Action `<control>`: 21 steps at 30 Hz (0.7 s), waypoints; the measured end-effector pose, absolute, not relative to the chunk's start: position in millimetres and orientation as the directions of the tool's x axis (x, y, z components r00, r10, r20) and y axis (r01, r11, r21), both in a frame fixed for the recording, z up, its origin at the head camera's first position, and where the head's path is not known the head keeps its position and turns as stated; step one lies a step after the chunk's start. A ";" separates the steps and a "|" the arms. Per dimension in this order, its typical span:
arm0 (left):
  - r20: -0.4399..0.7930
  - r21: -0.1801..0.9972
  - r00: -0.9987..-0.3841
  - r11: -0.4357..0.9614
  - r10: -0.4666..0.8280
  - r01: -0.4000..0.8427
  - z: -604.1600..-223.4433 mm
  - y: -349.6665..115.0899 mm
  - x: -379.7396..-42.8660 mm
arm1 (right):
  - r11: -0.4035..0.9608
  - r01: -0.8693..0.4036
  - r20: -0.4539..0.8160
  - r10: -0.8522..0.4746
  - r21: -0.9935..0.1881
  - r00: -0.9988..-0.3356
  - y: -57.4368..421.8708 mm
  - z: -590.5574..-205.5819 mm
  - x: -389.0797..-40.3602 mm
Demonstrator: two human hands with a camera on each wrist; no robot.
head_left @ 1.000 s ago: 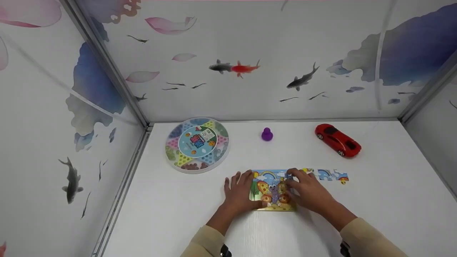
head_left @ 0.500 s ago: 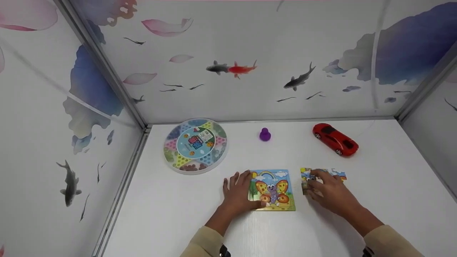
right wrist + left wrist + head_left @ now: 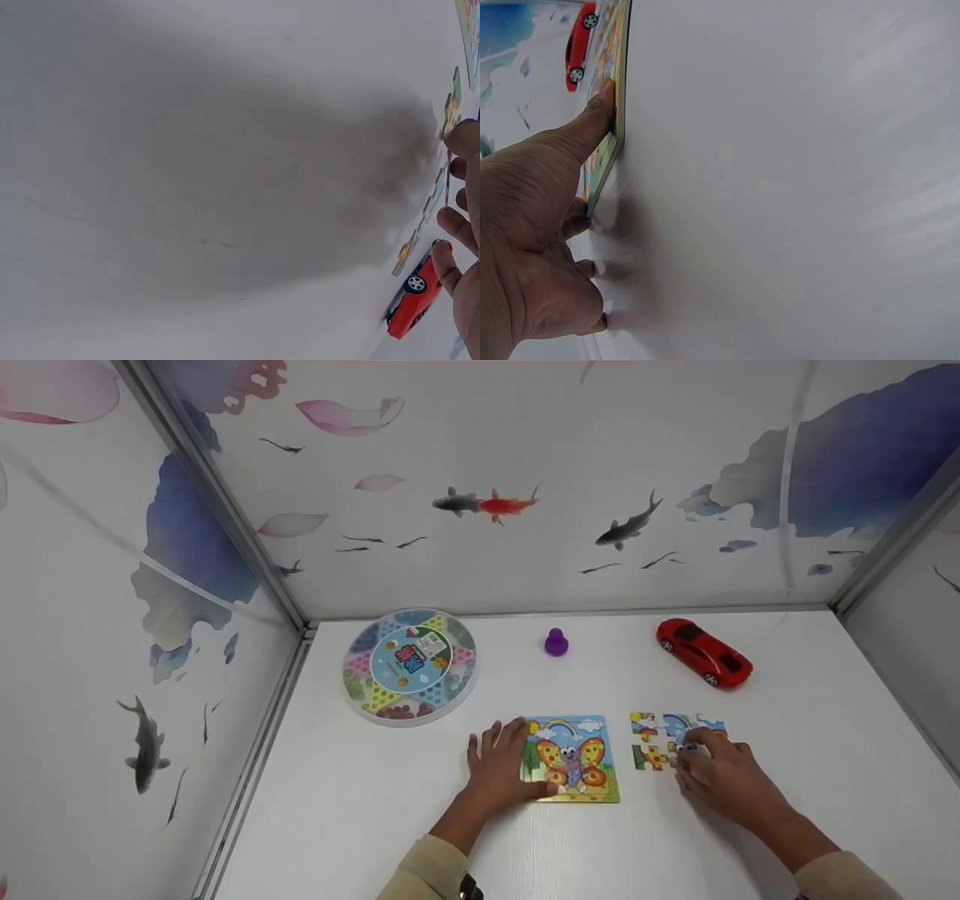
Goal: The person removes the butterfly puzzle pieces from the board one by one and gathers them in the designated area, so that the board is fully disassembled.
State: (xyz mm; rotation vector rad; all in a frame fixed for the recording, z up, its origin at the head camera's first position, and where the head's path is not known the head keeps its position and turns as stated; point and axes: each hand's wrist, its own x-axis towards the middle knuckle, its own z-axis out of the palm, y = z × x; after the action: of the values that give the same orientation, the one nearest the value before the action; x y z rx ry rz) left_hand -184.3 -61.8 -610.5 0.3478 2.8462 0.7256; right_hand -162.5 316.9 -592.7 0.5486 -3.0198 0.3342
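My left hand (image 3: 499, 769) rests at the left side of a square butterfly picture board (image 3: 592, 731). Its thumb lies straight on the board's lower part, and the other fingers are spread along the left edge. In the left wrist view the thumb (image 3: 592, 120) presses on the board's face while fingertips touch the table. My right hand (image 3: 727, 780) pinches a jigsaw piece (image 3: 684, 748) between thumb and fingers, low over the table beside loose pieces (image 3: 649, 757). The right wrist view shows this piece's thin edge (image 3: 448, 180) at the fingers.
More jigsaw pieces (image 3: 643, 724) lie in a row above. Behind are a red toy car (image 3: 705, 654), a small purple knob-topped piece (image 3: 556, 643) and a round Chinese checkers game (image 3: 411, 709). Patterned walls (image 3: 480, 562) enclose the table at the back and sides.
My right hand has moved right, from the board to the loose pieces, with a jigsaw piece in its fingers. The board's butterfly is now uncovered. My left hand has stayed in place.
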 end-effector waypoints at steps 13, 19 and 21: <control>-0.119 0.502 -0.954 0.845 0.275 0.181 -612.6 -63.3 -183.9 | 0.905 -0.352 0.061 -0.348 -0.237 -0.935 320.2 -598.8 -161.4; -0.113 0.515 -0.954 0.837 0.278 0.183 -611.9 -63.3 -184.4 | 0.906 -0.359 0.067 -0.353 -0.225 -0.933 320.4 -598.9 -161.2; -0.111 0.515 -0.954 0.837 0.279 0.184 -610.6 -63.1 -184.5 | 0.907 -0.361 0.069 -0.354 -0.218 -0.933 319.9 -598.7 -161.3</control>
State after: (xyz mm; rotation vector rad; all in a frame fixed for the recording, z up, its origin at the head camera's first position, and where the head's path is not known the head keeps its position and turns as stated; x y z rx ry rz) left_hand -184.5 -63.1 -610.6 0.3606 2.8348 0.7674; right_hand -161.3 319.9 -598.7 0.5700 -3.0405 0.3552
